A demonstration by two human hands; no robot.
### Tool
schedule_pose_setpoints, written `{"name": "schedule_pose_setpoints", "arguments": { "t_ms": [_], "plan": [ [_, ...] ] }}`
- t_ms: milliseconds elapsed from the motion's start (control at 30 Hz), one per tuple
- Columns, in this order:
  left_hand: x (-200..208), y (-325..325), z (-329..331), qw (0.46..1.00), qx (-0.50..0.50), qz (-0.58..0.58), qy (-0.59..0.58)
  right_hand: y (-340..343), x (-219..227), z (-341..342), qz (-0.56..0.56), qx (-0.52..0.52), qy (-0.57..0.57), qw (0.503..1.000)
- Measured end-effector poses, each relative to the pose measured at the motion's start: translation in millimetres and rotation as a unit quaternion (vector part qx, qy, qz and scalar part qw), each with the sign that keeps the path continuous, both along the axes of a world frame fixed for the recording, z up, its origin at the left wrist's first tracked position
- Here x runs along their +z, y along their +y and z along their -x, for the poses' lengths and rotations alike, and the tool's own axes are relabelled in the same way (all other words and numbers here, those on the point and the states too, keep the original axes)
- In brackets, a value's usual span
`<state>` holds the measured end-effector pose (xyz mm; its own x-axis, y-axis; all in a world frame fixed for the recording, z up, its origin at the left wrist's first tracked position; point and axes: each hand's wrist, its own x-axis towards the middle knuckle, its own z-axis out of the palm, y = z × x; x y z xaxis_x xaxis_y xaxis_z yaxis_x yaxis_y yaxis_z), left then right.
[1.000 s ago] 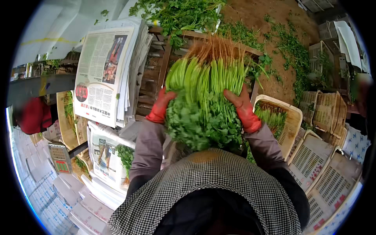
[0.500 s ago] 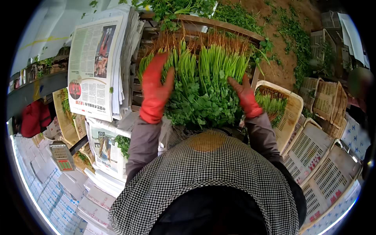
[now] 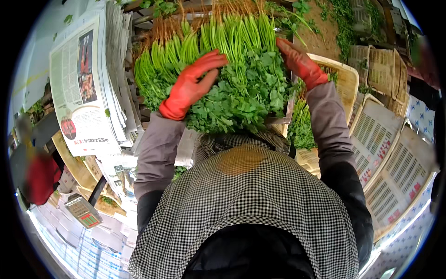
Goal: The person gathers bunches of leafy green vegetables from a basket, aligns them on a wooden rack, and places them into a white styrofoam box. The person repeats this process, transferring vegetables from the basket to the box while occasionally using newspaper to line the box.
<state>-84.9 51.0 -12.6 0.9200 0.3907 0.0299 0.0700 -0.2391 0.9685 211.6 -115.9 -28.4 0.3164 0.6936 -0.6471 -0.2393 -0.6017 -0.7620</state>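
A wide row of fresh coriander (image 3: 253, 88) lies in front of me, its brown roots at the far side, bright green stems in the middle and leafy tops toward me. My left hand (image 3: 193, 83), in a red rubber glove, rests over the leaves left of the middle with its fingers stretched out and thumb apart. At the right edge of the row, my right hand (image 3: 302, 63), in a matching glove, lies against the stems and leaves with its fingers extended. Neither hand is closed round any stems.
Stacked newspapers (image 3: 79, 93) stand left of the coriander. To the right, a cream plastic crate (image 3: 346, 83) holds more greens, with several slotted crates (image 3: 378, 135) beyond it. A scale with a keypad (image 3: 83, 210) sits at lower left. Loose greens lie on the brown ground (image 3: 327, 42).
My left hand has come from the left part of the stems to the leaves and turned inward. My right hand stays at the right edge, now tilted inward. The whole view has shifted.
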Motion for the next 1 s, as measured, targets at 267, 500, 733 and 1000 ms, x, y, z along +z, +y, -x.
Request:
{"name": "schedule_pose_setpoints", "arguments": {
  "t_ms": [267,500,733,1000],
  "plan": [
    [12.6,2.6,38.1,0.988,0.139,0.064,-0.007,37.2,15.1,151.1,-0.157,-0.186,0.103,0.964],
    [64.6,-6.8,-14.7,0.987,0.077,-0.139,-0.036,-10.3,35.0,14.1,0.019,0.052,-0.401,0.914],
    [37.4,-64.0,-110.0,0.931,-0.170,-0.323,0.023,25.9,-3.2,-64.9,0.060,0.091,-0.625,0.773],
    [-0.1,-46.8,-81.4,0.933,-0.141,-0.321,0.080,46.8,67.6,-117.4,-0.021,-0.121,-0.750,0.650]
  ]
}}
